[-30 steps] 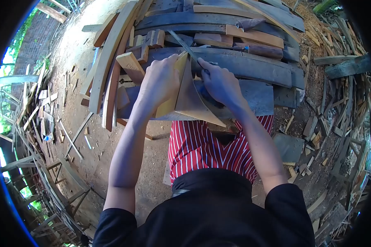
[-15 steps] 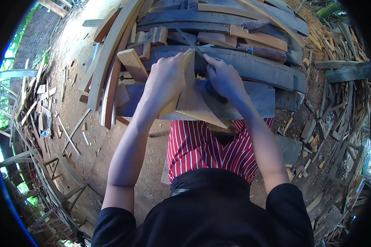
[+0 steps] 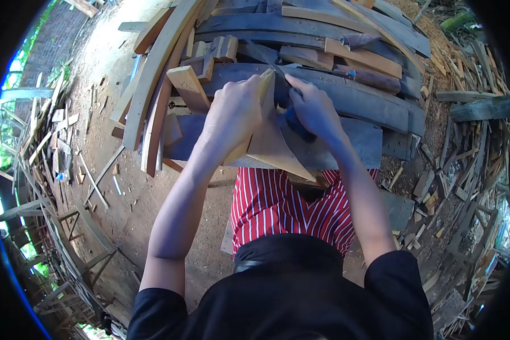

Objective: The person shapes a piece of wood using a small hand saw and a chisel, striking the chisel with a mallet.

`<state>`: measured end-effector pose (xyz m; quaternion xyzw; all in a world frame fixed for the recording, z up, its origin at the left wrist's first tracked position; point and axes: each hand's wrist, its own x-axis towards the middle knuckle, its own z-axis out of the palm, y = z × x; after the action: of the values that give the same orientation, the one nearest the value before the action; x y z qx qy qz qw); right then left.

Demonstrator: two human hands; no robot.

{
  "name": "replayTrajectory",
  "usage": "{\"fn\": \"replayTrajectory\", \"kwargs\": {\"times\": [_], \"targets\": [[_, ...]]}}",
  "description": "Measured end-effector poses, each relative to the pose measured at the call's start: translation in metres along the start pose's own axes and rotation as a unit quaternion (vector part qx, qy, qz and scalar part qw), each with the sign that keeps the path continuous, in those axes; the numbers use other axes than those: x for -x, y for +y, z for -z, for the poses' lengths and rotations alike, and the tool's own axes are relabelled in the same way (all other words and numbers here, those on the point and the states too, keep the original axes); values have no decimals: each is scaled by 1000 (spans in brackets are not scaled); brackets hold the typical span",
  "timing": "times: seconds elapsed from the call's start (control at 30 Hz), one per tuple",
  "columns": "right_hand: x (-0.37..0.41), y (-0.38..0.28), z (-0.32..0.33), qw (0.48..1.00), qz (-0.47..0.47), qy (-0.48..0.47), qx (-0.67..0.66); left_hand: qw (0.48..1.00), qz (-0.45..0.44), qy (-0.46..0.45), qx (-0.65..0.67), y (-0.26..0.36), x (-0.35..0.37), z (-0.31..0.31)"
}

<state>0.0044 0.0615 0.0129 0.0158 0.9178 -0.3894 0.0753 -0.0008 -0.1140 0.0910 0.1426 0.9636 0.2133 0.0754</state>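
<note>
My left hand (image 3: 235, 110) is closed round a light wooden piece (image 3: 275, 136) that stands tilted on the plank bench (image 3: 357, 139) and has a broad curved lower end. The fingers of my right hand (image 3: 313, 106) are wrapped round the handle end of a long, thin dark tool (image 3: 264, 56). Its blade crosses the top tip of the wooden piece and points away to the upper left. Under my right hand lies a dark blue object, partly hidden.
Long curved boards (image 3: 158, 85) lie at the bench's left. Small blocks (image 3: 224, 49), an upright block (image 3: 188, 88) and a dark brown cylindrical piece (image 3: 374, 78) lie beyond my hands. Scrap wood (image 3: 62, 141) is piled on both sides.
The view has shifted slightly, so the bench and boards sit a little further right and lower. Both hands keep their holds, and the tool still rests across the wooden piece's tip.
</note>
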Motion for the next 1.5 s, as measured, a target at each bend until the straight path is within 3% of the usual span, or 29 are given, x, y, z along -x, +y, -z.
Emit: {"fn": "replayTrajectory", "kwargs": {"times": [0.1, 0.23, 0.37, 0.47, 0.57, 0.63, 0.83, 1.1, 1.33, 1.47, 1.5], "targets": [[13, -5, 4, 1000, 11, -15, -9, 1000, -24, 17, 4, 4, 1, 0], [-18, 7, -12, 1000, 10, 13, -25, 999, 20, -39, -4, 5, -2, 2], [-2, -1, -5, 999, 45, 10, -11, 1000, 12, -1, 7, 0, 1, 0], [7, -1, 0, 1000, 3, -22, -10, 1000, 11, -6, 23, 6, 1, 3], [3, -10, 0, 999, 31, 5, -36, 1000, 9, -3, -5, 4, 0, -3], [7, -20, 3, 999, -22, -24, 11, 1000, -3, 4, -7, 6, 1, -4], [-1, -4, 1, 999, 9, -6, -32, 1000, -5, 0, -13, 10, -4, -7], [6, -17, 4, 999, -47, 5, 27, 999, 29, -30, -18, 19, -10, 0], [0, -13, -2, 997, -5, 47, 56, 1000, -5, 7, -19, 11, -11, -15], [4, -20, -5, 998, -8, 52, 43, 998, 49, -21, -33, 14, -13, -5], [8, -24, 2, 998, -25, 17, 52, 998, 53, -18, -38, 12, -14, -5]]}}
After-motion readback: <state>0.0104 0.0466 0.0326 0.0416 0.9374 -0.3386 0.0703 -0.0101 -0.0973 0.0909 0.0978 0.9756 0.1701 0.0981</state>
